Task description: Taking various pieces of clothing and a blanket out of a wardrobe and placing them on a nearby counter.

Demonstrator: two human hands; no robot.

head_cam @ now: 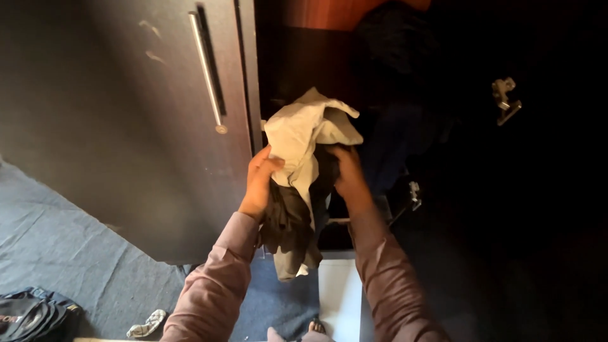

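My left hand [258,182] and my right hand [345,172] together grip a crumpled bundle of clothes [304,145], pale grey-white on top and darker grey below, where it hangs down between my forearms. I hold the bundle in front of the dark opening of a wardrobe [392,114]. Both arms wear mauve long sleeves. Dark garments hang inside the wardrobe, hard to make out.
A closed grey wardrobe door [126,126] with a long metal handle [206,69] stands at left. Metal hinges [505,100] show at right. On the blue carpet lie a dark bag [31,313] and a small crumpled cloth [147,324]. My toes [316,328] show below.
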